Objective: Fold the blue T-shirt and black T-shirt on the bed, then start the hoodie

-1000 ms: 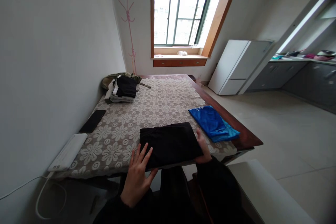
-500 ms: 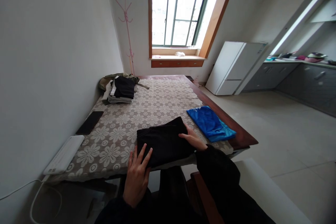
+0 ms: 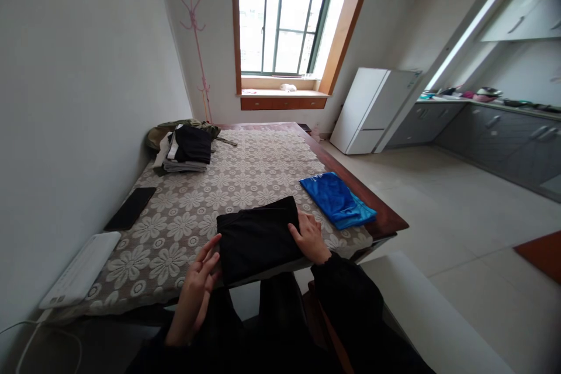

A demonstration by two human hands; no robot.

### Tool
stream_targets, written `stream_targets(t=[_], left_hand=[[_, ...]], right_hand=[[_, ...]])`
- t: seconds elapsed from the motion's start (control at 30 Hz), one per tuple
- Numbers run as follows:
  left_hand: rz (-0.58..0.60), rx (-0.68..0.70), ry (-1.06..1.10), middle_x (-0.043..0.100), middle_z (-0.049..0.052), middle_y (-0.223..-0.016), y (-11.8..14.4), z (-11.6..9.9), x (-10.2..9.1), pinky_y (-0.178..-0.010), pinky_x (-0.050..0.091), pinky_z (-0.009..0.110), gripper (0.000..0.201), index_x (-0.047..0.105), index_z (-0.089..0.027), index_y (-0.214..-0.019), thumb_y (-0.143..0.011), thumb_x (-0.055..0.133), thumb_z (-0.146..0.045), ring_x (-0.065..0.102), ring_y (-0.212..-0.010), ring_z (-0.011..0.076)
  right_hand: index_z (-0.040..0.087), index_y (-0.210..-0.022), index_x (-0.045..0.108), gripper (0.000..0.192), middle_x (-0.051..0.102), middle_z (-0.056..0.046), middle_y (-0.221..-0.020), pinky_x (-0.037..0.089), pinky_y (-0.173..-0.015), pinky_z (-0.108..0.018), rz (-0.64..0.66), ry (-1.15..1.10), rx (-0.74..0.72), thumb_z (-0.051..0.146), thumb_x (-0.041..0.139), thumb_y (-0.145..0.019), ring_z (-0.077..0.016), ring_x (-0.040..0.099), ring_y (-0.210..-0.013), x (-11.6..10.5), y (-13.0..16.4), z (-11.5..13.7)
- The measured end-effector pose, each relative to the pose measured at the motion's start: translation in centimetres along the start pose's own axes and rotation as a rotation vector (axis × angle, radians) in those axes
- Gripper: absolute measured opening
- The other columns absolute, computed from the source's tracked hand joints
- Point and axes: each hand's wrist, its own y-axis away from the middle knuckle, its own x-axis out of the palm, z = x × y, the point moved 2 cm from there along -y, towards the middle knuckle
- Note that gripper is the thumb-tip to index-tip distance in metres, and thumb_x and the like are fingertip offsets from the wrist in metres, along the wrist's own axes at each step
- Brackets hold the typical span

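Flanking: the two hands sit on either side of a folded black garment (image 3: 258, 238) at the near edge of the table (image 3: 385, 223), so the bundle is bracketed and squared between them.
Left hand: the left hand (image 3: 195, 292) is open, fingers spread and loose, fingertips just at the garment's near-left corner, grasping nothing; most of the hand hangs off the table's near edge.
Right hand: the right hand (image 3: 310, 236) lies flat and open against the garment's right side, palm down on the cloth, pressing rather than gripping.
Black garment: folded into a compact rectangle, lying on the floral lace tablecloth (image 3: 245, 178), its near edge slightly overhanging the table.
Blue garment: a folded blue garment (image 3: 336, 198) lies just right of and beyond the black one, near the table's right edge, apart from both hands.
Left side: a white flat device (image 3: 81, 269) and a dark phone (image 3: 130, 208) rest by the wall, out of the working space.
Far end: a pile of clothes (image 3: 184, 141) waits at the far left corner.
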Motion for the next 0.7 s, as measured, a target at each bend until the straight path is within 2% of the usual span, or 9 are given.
stream_targets(t=[0.1, 0.17, 0.27, 0.37, 0.4, 0.47, 0.57, 0.63, 0.7], left_hand=[[0.116, -0.100, -0.111, 0.060, 0.010, -0.150, -1.8, -1.3, -0.3, -0.084, 0.058, 0.032, 0.066, 0.059, -0.028, -0.144, -0.085, 0.073, -0.053, 0.065, -0.123, 0.0286], [0.216, -0.123, -0.254, 0.069, 0.010, -0.133, -2.8, -1.7, -0.2, -0.084, 0.058, 0.035, 0.066, 0.060, -0.026, -0.143, -0.086, 0.070, -0.058, 0.069, -0.112, 0.0279], [0.238, 0.010, -0.501, 0.073, 0.009, -0.126, -4.2, -1.9, 0.2, -0.102, 0.052, 0.042, 0.057, 0.067, -0.025, -0.135, -0.087, 0.067, -0.055, 0.067, -0.117, 0.0295], [0.144, 0.173, -0.647, 0.071, 0.009, -0.132, -5.0, -1.6, 0.9, -0.113, 0.043, 0.046, 0.048, 0.070, -0.024, -0.128, -0.085, 0.068, -0.045, 0.062, -0.128, 0.0322], [0.125, 0.203, -0.664, 0.070, 0.010, -0.134, -5.0, -1.5, 1.3, -0.115, 0.042, 0.048, 0.048, 0.070, -0.023, -0.129, -0.084, 0.069, -0.042, 0.060, -0.130, 0.0324], [0.101, 0.247, -0.657, 0.067, 0.010, -0.139, -4.5, -1.5, 2.0, -0.119, 0.038, 0.048, 0.052, 0.067, -0.023, -0.134, -0.083, 0.069, -0.036, 0.058, -0.134, 0.0315], [0.070, 0.281, -0.578, 0.063, 0.008, -0.146, -2.5, -2.8, 3.3, -0.123, 0.035, 0.048, 0.057, 0.062, -0.024, -0.141, -0.085, 0.069, -0.035, 0.054, -0.140, 0.0300], [0.084, 0.253, -0.497, 0.061, 0.006, -0.151, -0.7, -4.1, 3.8, -0.122, 0.039, 0.047, 0.064, 0.056, -0.027, -0.148, -0.086, 0.071, -0.039, 0.054, -0.141, 0.0299], [0.131, 0.202, -0.430, 0.059, 0.005, -0.152, 0.9, -5.4, 3.5, -0.117, 0.046, 0.047, 0.072, 0.052, -0.030, -0.152, -0.085, 0.074, -0.043, 0.056, -0.140, 0.0314]], right_hand=[[0.020, -0.152, 0.049, 0.054, 0.066, -0.013, -0.139, 0.038, -0.109, -0.051, 0.000, -0.029, -0.006, 0.038, 0.047, -0.101, -0.0328, 0.055, -0.129, -0.2, -0.5, -0.2], [0.020, -0.147, 0.054, 0.050, 0.067, -0.013, -0.136, 0.038, -0.110, -0.052, -0.033, -0.071, -0.020, 0.038, 0.049, -0.101, -0.0325, 0.056, -0.127, -0.7, -0.6, -0.1], [0.022, -0.133, 0.065, 0.038, 0.070, -0.013, -0.125, 0.040, -0.107, -0.053, -0.269, -0.171, -0.028, 0.034, 0.053, -0.100, -0.0316, 0.060, -0.120, -2.0, 1.1, 0.9], [0.024, -0.108, 0.073, 0.020, 0.072, -0.010, -0.103, 0.047, -0.093, -0.046, -0.488, -0.438, -0.064, 0.027, 0.056, -0.099, -0.0276, 0.065, -0.101, -2.0, 6.2, 3.8], [0.025, -0.101, 0.074, 0.020, 0.071, -0.008, -0.093, 0.049, -0.085, -0.042, -0.426, -0.590, -0.066, 0.026, 0.054, -0.100, -0.0254, 0.066, -0.092, -1.2, 8.1, 5.1], [0.025, -0.092, 0.075, 0.024, 0.068, -0.006, -0.080, 0.048, -0.071, -0.036, -0.112, -0.851, -0.048, 0.028, 0.052, -0.102, -0.0222, 0.065, -0.077, 1.4, 11.6, 8.2], [0.024, -0.106, 0.077, 0.023, 0.075, -0.008, -0.089, 0.052, -0.065, -0.035, 0.328, -1.237, 0.041, 0.039, 0.061, -0.098, -0.0230, 0.070, -0.074, 5.4, 14.4, 12.3], [0.021, -0.113, 0.075, 0.031, 0.079, -0.011, -0.099, 0.056, -0.060, -0.036, 0.389, -1.435, 0.211, 0.043, 0.060, -0.098, -0.0229, 0.072, -0.071, 7.0, 14.3, 13.5], [0.017, -0.101, 0.076, 0.037, 0.080, -0.010, -0.096, 0.058, -0.056, -0.034, 0.315, -1.407, 0.348, 0.040, 0.047, -0.103, -0.0195, 0.072, -0.070, 7.3, 13.3, 13.3]])
